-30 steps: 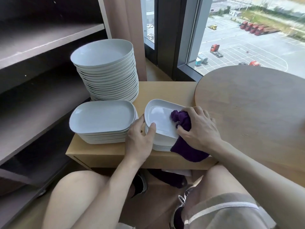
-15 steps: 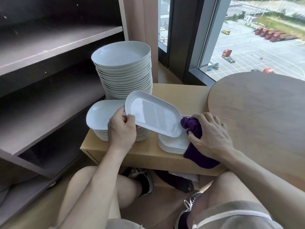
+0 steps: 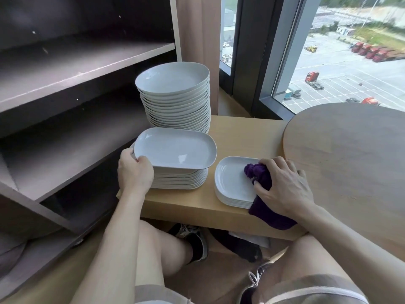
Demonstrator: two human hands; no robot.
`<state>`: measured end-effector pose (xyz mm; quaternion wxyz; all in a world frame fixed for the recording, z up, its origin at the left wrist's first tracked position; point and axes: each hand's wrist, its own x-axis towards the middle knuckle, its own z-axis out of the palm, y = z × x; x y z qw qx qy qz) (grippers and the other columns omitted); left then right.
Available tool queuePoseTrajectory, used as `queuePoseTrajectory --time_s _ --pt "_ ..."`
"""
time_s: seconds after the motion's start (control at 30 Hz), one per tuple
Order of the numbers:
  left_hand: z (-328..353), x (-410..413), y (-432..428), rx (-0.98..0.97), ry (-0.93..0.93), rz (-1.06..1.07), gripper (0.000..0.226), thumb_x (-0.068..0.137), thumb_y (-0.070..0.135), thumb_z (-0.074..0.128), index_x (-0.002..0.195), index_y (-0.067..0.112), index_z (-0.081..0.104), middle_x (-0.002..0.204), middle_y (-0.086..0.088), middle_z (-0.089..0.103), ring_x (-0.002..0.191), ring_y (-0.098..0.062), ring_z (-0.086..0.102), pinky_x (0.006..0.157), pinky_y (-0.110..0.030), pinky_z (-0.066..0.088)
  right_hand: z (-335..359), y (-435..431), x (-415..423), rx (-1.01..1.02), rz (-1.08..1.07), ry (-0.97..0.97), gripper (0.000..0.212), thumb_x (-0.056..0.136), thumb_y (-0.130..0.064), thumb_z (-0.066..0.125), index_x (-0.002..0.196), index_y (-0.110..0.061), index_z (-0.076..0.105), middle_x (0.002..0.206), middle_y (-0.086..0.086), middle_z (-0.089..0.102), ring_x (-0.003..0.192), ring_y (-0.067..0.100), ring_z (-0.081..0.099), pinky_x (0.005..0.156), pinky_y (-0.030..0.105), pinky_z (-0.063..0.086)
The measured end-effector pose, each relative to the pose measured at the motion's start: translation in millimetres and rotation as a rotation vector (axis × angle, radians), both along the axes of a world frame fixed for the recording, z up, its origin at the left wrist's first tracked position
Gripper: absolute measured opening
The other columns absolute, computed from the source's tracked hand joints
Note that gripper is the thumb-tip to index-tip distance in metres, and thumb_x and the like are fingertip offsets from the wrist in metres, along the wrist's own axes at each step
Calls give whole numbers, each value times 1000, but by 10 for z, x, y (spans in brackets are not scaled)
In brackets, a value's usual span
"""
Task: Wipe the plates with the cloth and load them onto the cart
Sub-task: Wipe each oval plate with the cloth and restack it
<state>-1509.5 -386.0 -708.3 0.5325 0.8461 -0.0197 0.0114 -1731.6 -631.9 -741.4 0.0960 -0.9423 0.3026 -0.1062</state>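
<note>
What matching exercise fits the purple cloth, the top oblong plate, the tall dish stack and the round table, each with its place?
1 purple cloth
2 top oblong plate
3 tall dish stack
4 round table

A far right
B rear of the bench
C in the right hand, on the small plate stack
D in the left hand, over the oblong stack

Pairs: 1-C, 2-D, 3-B, 4-A

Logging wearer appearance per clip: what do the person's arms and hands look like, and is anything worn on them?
Both arms are bare up to the frame edge; no sleeves show. The left hand and right hand wear no gloves, and no watch, bracelet or ring is visible. Lower down are taupe shorts with a pale band.
</note>
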Motion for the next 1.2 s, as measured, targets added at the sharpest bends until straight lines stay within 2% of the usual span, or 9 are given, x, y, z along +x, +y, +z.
queuePoseTrajectory --time_s 0.2,0.43,0.57,0.67,0.77,0.87,1.0,1.07,1.2 --pt "63 10 105 246 -21 40 42 98 39 45 134 18 51 109 0 57 91 -20 49 59 -30 34 20 14 -2 -3 3 1 51 90 -57 53 136 -35 45 129 -6 50 122 23 44 99 45 37" --pt "93 -82 136 572 -28 56 55 93 42 51 139 14 41 124 -16 59 99 -33 52 77 -42 37 43 29 4 6 6 10 52 90 -58 51 137 -35 44 130 -6 49 122 23 43 100 45 36" --pt "115 -177 42 481 -215 8 47 92 32 55 136 16 48 127 -8 52 102 -31 55 76 -40 40 43 28 4 4 6 20 54 90 -58 50 138 -35 43 131 -6 49 122 22 42 100 44 36" --pt "109 -445 -205 295 -447 -235 37 90 18 59 127 15 58 115 2 48 97 -21 53 76 -36 45 27 23 6 -6 5 22 53 90 -59 49 137 -35 42 131 -6 48 122 22 43 99 44 36" --pt "0 -793 -472 256 -557 -553 39 88 17 61 126 13 59 120 1 50 111 -18 50 90 -30 45 9 13 15 -13 2 25 52 91 -59 47 138 -35 41 132 -6 47 122 22 43 100 45 36" --pt "-217 -976 -660 316 -448 -793 55 92 29 63 143 17 44 136 5 41 130 -13 40 108 -28 38 -19 1 24 -18 3 28 50 93 -59 47 138 -39 41 134 -6 46 125 23 41 101 46 34" --pt "-420 -935 -789 369 -171 -831 80 96 36 60 158 15 14 162 2 19 152 -19 12 125 -35 17 -60 -10 46 -7 -38 -2 42 94 -58 47 134 -46 42 135 -6 46 130 24 38 108 49 28" --pt "-490 -901 -823 360 -65 -842 80 98 28 56 161 12 8 167 -3 14 155 -23 8 127 -38 12 -66 -14 61 4 -57 0 39 95 -58 46 132 -47 42 135 -6 46 131 24 37 110 49 26" --pt "-597 -881 -847 265 94 -910 85 102 25 53 163 19 -6 171 5 -5 155 -8 -5 122 -23 -2 -70 4 142 -21 -78 32 35 95 -56 41 129 -46 44 133 -5 47 129 24 37 111 50 26"
